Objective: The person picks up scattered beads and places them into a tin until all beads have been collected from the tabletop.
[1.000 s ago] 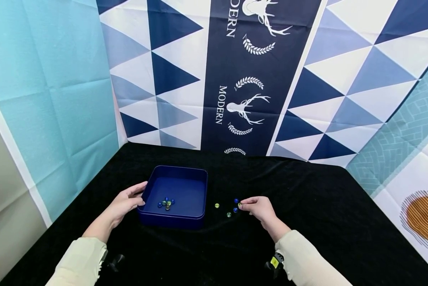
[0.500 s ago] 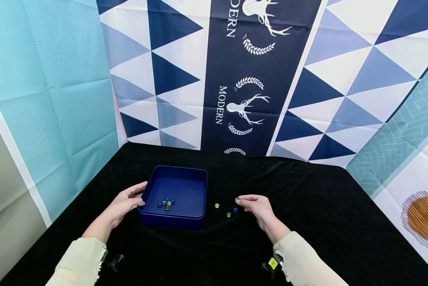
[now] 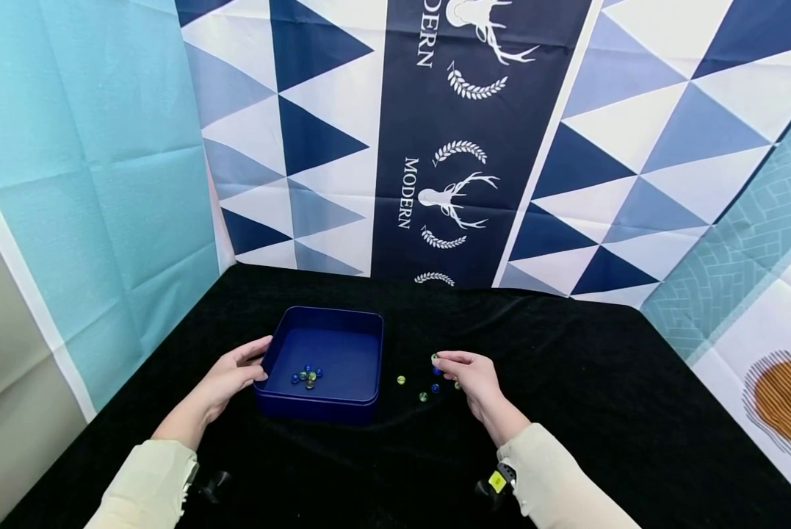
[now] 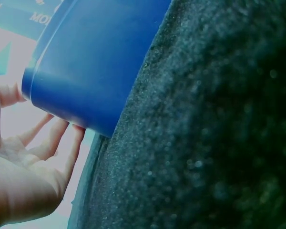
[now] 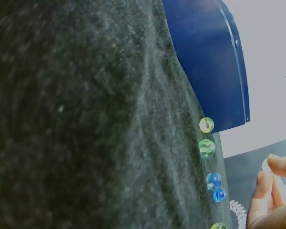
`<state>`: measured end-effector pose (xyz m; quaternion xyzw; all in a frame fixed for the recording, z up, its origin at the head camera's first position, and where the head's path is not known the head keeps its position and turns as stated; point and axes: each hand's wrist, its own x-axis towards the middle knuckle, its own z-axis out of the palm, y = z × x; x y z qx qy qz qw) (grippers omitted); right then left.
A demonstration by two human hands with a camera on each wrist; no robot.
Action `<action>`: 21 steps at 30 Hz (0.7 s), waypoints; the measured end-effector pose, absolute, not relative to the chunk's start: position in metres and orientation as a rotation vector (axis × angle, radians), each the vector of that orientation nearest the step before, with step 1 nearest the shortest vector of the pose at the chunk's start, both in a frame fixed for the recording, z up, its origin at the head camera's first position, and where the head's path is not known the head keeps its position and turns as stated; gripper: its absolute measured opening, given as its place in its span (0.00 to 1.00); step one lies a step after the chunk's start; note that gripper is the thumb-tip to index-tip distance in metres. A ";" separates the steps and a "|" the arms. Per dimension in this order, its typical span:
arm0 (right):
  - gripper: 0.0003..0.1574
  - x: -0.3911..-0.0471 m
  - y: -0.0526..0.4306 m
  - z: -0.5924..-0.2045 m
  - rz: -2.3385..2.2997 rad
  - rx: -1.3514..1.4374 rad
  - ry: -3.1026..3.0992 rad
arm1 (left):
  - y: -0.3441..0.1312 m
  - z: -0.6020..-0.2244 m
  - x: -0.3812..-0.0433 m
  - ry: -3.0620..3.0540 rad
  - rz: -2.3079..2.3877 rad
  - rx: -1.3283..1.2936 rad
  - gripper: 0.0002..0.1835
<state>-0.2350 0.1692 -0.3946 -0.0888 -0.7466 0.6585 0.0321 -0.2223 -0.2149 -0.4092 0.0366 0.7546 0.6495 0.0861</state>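
Note:
My left hand holds the left side of an open blue box, thumb at the rim and fingertips against the outer wall. Inside the box several glass marbles, blue and yellowish-green, lie grouped toward the front left. Between thumb and fingertips, my right hand pinches a greenish glass marble, up off the cloth in the right wrist view. Below that hand are two blue marbles, a green swirled marble and a yellow marble. One more yellowish marble is partly hidden by the hand.
Black cloth covers the table, with shallow creases near the marbles. A patterned fabric backdrop rises behind its far edge, and a light blue curtain stands to the left. A strapped device sits at the right wrist.
My right hand has moved up and slightly left with the pinched marble, uncovering part of a yellowish marble beneath it. The left hand and box stay put.

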 end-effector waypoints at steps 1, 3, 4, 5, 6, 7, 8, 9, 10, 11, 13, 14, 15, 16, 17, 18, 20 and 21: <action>0.14 -0.235 0.168 -0.394 2.032 -0.272 -2.294 | -0.215 -0.409 -0.222 2.248 1.937 0.110 0.38; 0.14 -0.236 0.166 -0.393 2.042 -0.272 -2.281 | -0.215 -0.409 -0.222 2.243 1.942 0.109 0.38; 0.14 -0.237 0.164 -0.393 2.048 -0.268 -2.276 | -0.215 -0.409 -0.222 2.243 1.943 0.108 0.38; 0.13 -0.238 0.163 -0.392 2.052 -0.266 -2.271 | -0.215 -0.409 -0.222 2.242 1.943 0.104 0.38; 0.13 -0.238 0.161 -0.392 2.056 -0.264 -2.265 | -0.215 -0.409 -0.222 2.239 1.945 0.102 0.38; 0.13 -0.239 0.160 -0.392 2.062 -0.266 -2.258 | -0.215 -0.408 -0.222 2.238 1.944 0.098 0.38; 0.13 -0.239 0.159 -0.391 2.066 -0.265 -2.251 | -0.215 -0.408 -0.222 2.239 1.941 0.097 0.38; 0.13 -0.239 0.157 -0.391 2.077 -0.262 -2.239 | -0.214 -0.408 -0.222 2.241 1.935 0.095 0.38; 0.13 -0.240 0.156 -0.391 2.085 -0.254 -2.229 | -0.214 -0.407 -0.221 2.242 1.932 0.094 0.38; 0.13 -0.240 0.154 -0.391 2.093 -0.249 -2.220 | -0.214 -0.407 -0.221 2.242 1.930 0.092 0.38; 0.13 -0.241 0.151 -0.391 2.112 -0.239 -2.198 | -0.214 -0.406 -0.221 2.242 1.928 0.091 0.38; 0.13 -0.241 0.150 -0.390 2.121 -0.231 -2.189 | -0.214 -0.406 -0.221 2.241 1.927 0.092 0.38; 0.13 -0.241 0.148 -0.390 2.128 -0.228 -2.179 | -0.214 -0.406 -0.221 2.240 1.926 0.094 0.38; 0.13 -0.241 0.147 -0.389 2.130 -0.223 -2.177 | -0.214 -0.406 -0.221 2.239 1.927 0.094 0.38; 0.13 -0.241 0.146 -0.389 2.131 -0.224 -2.176 | -0.214 -0.406 -0.221 2.239 1.926 0.096 0.38; 0.13 -0.241 0.144 -0.388 2.131 -0.223 -2.174 | -0.215 -0.406 -0.221 2.240 1.924 0.098 0.38; 0.13 -0.241 0.141 -0.387 2.131 -0.217 -2.172 | -0.215 -0.406 -0.221 2.242 1.920 0.100 0.38; 0.13 -0.241 0.140 -0.386 2.132 -0.216 -2.169 | -0.215 -0.406 -0.222 2.242 1.919 0.102 0.38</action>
